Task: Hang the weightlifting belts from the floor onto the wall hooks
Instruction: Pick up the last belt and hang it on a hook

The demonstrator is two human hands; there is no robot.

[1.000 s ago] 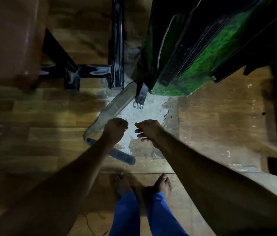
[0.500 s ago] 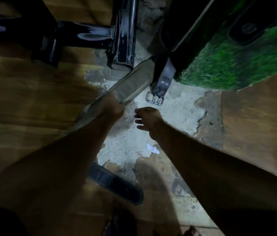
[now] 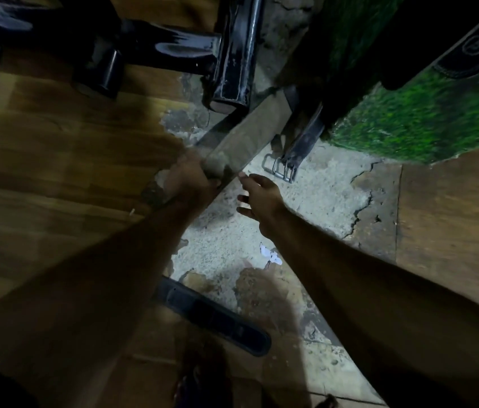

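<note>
Leather by the look, the wide tan weightlifting belt (image 3: 244, 139) slanting up off the cracked concrete floor (image 3: 320, 201) seems stiff and weighty, gripped mid-length by the left hand (image 3: 191, 179), right hand (image 3: 261, 195) loosely spread beside.

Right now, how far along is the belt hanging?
Done: at least one black embossed belt already hangs against the green turf wall. In hand: the left hand grips the tan suede belt; the right hand reaches in, open. Left: the dark strap end lies on the floor.
</note>
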